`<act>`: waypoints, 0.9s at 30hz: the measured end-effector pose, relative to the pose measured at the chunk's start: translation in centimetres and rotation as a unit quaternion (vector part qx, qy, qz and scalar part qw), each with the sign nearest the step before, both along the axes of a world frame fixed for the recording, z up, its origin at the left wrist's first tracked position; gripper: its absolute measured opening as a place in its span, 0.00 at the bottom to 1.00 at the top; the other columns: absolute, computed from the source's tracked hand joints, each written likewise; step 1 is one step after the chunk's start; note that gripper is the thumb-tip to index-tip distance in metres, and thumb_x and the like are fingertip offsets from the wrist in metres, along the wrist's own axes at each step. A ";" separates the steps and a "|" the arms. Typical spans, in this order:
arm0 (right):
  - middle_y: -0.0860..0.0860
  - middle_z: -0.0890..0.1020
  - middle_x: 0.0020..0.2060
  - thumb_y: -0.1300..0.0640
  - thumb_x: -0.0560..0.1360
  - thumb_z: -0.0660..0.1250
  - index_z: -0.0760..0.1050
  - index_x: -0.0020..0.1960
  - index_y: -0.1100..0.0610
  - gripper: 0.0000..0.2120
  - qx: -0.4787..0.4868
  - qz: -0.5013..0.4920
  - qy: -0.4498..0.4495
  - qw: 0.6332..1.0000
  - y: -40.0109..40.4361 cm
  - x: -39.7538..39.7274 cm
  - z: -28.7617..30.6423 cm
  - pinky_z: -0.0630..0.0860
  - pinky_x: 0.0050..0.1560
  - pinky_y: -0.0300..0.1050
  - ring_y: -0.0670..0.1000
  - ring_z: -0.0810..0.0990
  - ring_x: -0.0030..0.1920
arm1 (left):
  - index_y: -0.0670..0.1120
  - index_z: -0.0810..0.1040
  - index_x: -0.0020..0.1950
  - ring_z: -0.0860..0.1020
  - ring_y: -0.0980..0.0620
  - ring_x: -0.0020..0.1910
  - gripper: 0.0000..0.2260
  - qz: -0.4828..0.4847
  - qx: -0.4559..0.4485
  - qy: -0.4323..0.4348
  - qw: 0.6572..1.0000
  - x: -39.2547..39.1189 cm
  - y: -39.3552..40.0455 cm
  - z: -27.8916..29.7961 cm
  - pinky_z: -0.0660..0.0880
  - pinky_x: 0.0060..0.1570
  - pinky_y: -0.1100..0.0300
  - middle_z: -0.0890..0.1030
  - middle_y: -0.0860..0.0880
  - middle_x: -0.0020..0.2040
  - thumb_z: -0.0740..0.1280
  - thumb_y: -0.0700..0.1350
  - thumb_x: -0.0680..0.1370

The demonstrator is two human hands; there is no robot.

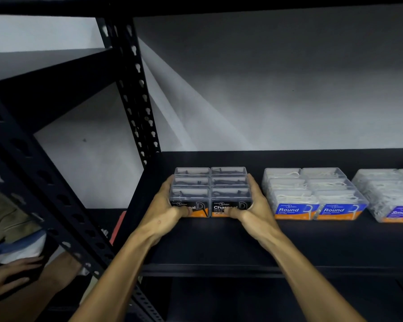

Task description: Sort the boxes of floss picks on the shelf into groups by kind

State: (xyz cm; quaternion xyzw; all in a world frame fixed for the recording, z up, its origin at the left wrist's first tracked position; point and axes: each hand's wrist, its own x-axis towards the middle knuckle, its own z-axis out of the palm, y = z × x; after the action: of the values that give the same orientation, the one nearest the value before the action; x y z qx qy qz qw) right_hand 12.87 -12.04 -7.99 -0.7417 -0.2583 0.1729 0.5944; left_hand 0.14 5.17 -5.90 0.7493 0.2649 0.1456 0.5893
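At the far left, beyond the black perforated steel upright, another person's hand rests low on something dark. On the black metal shelf your left hand cups the left side of the block of six clear plastic Charcoal boxes with black-and-orange labels, thumb across the front label, grip pressed against the box wall. Your right hand mirrors it on the right side, thumb on the other label. You seem to be squaring up this group. To its right, apart from it, sits the block of clear Round boxes with blue-and-orange labels, then the clear Smooth boxes with purple labels, cut by the frame edge. All three kinds look grouped, so next simply ease both hands off without dragging the boxes askew
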 end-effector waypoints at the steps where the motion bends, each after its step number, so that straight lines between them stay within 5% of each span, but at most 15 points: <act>1: 0.39 0.79 0.56 0.66 0.65 0.75 0.61 0.71 0.43 0.42 -0.001 0.000 -0.001 1.000 0.0 0.0 0.0 0.71 0.58 0.34 0.36 0.76 0.57 | 0.54 0.61 0.76 0.76 0.58 0.61 0.41 -0.002 0.001 0.000 1.000 0.0 0.0 0.0 0.72 0.65 0.56 0.79 0.57 0.60 0.71 0.27 0.70; 7: 0.32 0.76 0.52 0.67 0.65 0.75 0.58 0.72 0.43 0.44 0.000 -0.004 0.001 1.000 -0.2 -0.1 0.2 0.68 0.49 0.23 0.27 0.74 0.51 | 0.54 0.60 0.76 0.76 0.63 0.57 0.41 -0.009 0.008 0.002 1.000 -0.2 0.0 -0.1 0.72 0.58 0.64 0.77 0.61 0.57 0.72 0.29 0.71; 11: 0.28 0.73 0.47 0.67 0.65 0.75 0.57 0.71 0.42 0.45 -0.012 -0.020 -0.014 1.000 -0.2 -0.3 0.5 0.66 0.45 0.19 0.26 0.73 0.48 | 0.52 0.57 0.79 0.75 0.57 0.62 0.44 -0.004 0.006 0.004 1.000 -0.2 0.1 -0.3 0.71 0.67 0.54 0.76 0.61 0.59 0.73 0.29 0.70; 14: 0.33 0.74 0.54 0.66 0.64 0.76 0.54 0.74 0.43 0.48 -0.020 -0.025 -0.019 0.999 -0.2 -0.4 0.5 0.64 0.51 0.21 0.29 0.73 0.53 | 0.51 0.54 0.79 0.74 0.56 0.63 0.45 -0.001 -0.001 0.002 1.000 -0.1 0.3 -0.4 0.69 0.69 0.54 0.75 0.62 0.59 0.74 0.29 0.70; 18: 0.33 0.71 0.56 0.66 0.64 0.76 0.54 0.73 0.43 0.48 -0.022 -0.022 -0.031 0.999 -0.3 -0.4 0.6 0.63 0.46 0.18 0.27 0.71 0.51 | 0.50 0.54 0.80 0.74 0.58 0.62 0.46 -0.006 -0.001 0.000 1.000 -0.2 0.5 -0.6 0.69 0.67 0.58 0.75 0.63 0.59 0.74 0.29 0.70; 23: 0.32 0.66 0.59 0.64 0.65 0.77 0.49 0.76 0.46 0.51 -0.043 -0.022 -0.066 0.997 -0.5 -0.4 0.6 0.61 0.52 0.20 0.36 0.65 0.62 | 0.51 0.52 0.80 0.71 0.64 0.62 0.46 -0.024 0.009 -0.016 1.000 -0.4 0.6 -0.5 0.68 0.66 0.61 0.71 0.64 0.63 0.73 0.29 0.70; 27: 0.43 0.59 0.74 0.61 0.66 0.75 0.46 0.77 0.47 0.51 -0.072 -0.022 -0.132 0.988 -0.8 -1.0 1.2 0.57 0.68 0.36 0.42 0.58 0.72 | 0.52 0.54 0.80 0.69 0.76 0.59 0.44 -0.018 0.080 -0.059 0.995 -1.0 0.0 0.0 0.68 0.60 0.72 0.66 0.63 0.69 0.70 0.27 0.71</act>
State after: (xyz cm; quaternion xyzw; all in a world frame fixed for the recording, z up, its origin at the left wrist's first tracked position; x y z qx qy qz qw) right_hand 11.87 -12.81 -6.80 -0.8044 -0.3052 0.0789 0.5036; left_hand -0.89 5.16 -5.88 0.7885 0.2042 0.1993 0.5448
